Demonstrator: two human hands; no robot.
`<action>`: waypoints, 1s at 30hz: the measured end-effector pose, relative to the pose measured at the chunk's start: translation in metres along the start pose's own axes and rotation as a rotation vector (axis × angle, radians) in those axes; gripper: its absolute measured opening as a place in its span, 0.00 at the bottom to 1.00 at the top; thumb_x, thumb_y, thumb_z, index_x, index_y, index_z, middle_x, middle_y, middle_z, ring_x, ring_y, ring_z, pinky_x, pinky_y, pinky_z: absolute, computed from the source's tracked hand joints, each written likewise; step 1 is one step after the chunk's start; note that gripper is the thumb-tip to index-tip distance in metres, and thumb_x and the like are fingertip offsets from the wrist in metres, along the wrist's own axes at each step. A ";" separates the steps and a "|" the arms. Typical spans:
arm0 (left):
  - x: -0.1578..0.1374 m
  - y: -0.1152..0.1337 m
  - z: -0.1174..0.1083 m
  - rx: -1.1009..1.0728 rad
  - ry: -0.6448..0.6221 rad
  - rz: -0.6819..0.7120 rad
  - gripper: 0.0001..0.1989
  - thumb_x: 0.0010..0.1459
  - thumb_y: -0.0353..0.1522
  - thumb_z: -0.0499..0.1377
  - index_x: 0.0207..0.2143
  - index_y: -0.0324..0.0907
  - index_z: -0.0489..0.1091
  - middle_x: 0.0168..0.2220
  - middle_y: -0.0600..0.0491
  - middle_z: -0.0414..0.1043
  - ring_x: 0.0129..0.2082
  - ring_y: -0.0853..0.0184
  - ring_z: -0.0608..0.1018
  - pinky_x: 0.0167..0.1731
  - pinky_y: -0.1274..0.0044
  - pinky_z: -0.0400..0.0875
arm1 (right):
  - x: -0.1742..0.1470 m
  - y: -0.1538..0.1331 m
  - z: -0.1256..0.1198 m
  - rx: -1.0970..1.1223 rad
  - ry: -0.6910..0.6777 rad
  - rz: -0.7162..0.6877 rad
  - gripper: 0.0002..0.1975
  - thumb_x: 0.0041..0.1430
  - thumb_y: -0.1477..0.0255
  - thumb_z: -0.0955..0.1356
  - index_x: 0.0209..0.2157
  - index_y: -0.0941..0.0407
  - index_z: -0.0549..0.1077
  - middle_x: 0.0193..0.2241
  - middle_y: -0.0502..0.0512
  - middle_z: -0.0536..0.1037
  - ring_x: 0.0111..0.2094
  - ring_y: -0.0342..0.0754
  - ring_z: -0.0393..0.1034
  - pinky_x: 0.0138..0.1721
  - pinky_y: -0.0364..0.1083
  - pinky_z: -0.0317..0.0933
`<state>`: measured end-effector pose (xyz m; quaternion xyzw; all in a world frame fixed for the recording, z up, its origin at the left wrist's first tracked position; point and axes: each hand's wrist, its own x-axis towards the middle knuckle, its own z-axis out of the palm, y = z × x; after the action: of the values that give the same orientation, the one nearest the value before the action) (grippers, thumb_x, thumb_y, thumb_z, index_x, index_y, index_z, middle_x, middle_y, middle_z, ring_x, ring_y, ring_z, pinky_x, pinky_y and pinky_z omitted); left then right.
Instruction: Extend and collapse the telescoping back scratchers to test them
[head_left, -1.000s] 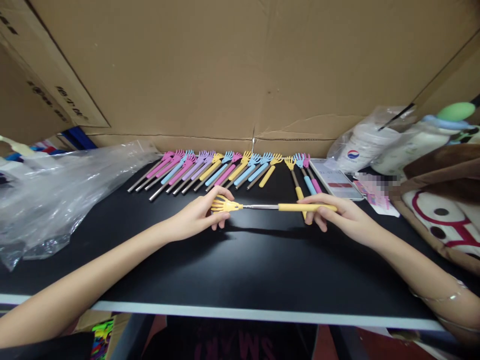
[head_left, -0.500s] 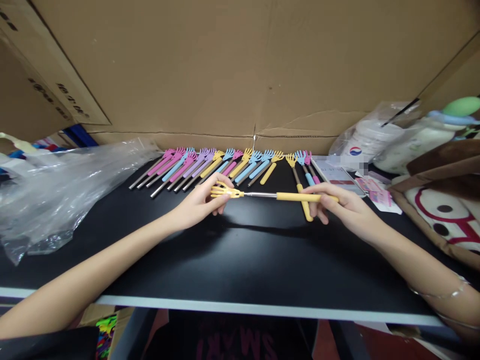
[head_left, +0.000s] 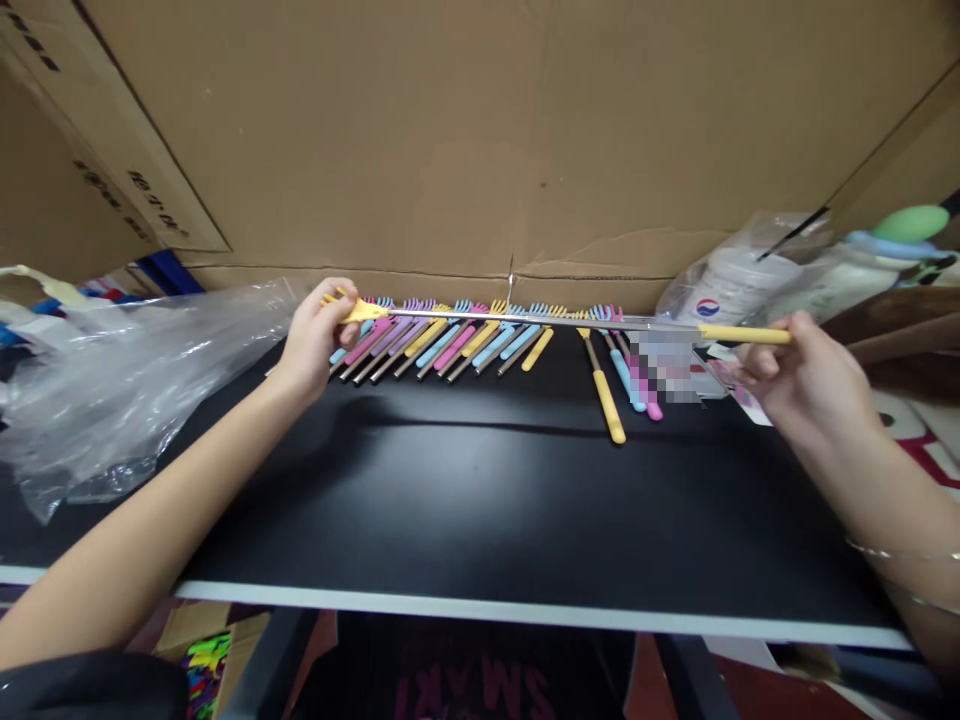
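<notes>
A tall sheet of cardboard [head_left: 412,130] stands behind the black desk [head_left: 480,520], with a clear plastic bag [head_left: 150,390] at its left. Above the desk, in front of a row of coloured scratchers [head_left: 454,348], a yellow scratcher [head_left: 555,320] hangs level between two hands. These have moved well apart over the last half second, drawing the short steel rod out long; it seems the telescoping sections slide, though whether fully is unclear. The right hand [head_left: 810,375] has its grip closed around the handle end; the left hand [head_left: 319,325] pinches the small clawed head.
</notes>
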<state>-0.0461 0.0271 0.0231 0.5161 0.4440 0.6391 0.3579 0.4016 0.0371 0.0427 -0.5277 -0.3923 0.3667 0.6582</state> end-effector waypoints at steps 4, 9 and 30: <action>-0.003 -0.001 0.007 -0.003 0.020 -0.002 0.05 0.49 0.30 0.57 0.30 0.42 0.63 0.14 0.62 0.52 0.13 0.75 0.56 0.15 0.82 0.47 | -0.003 -0.003 0.005 0.035 0.064 0.035 0.16 0.67 0.73 0.55 0.23 0.54 0.58 0.11 0.43 0.51 0.15 0.41 0.45 0.22 0.42 0.56; -0.010 -0.003 0.018 -0.043 0.127 0.030 0.04 0.51 0.30 0.58 0.29 0.42 0.63 0.14 0.63 0.49 0.13 0.77 0.53 0.14 0.83 0.44 | -0.004 0.004 0.005 0.047 0.085 0.031 0.16 0.67 0.74 0.54 0.24 0.54 0.59 0.12 0.41 0.51 0.15 0.40 0.44 0.22 0.41 0.58; -0.042 -0.016 0.037 0.041 -0.083 0.109 0.14 0.56 0.40 0.59 0.41 0.44 0.60 0.22 0.60 0.65 0.20 0.73 0.69 0.22 0.81 0.64 | -0.041 0.028 0.024 -0.044 -0.355 -0.137 0.14 0.50 0.62 0.70 0.34 0.52 0.64 0.19 0.46 0.70 0.21 0.44 0.62 0.25 0.45 0.56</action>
<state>-0.0006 0.0016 -0.0030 0.5727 0.4129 0.6265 0.3302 0.3612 0.0151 0.0132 -0.4410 -0.5451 0.4000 0.5903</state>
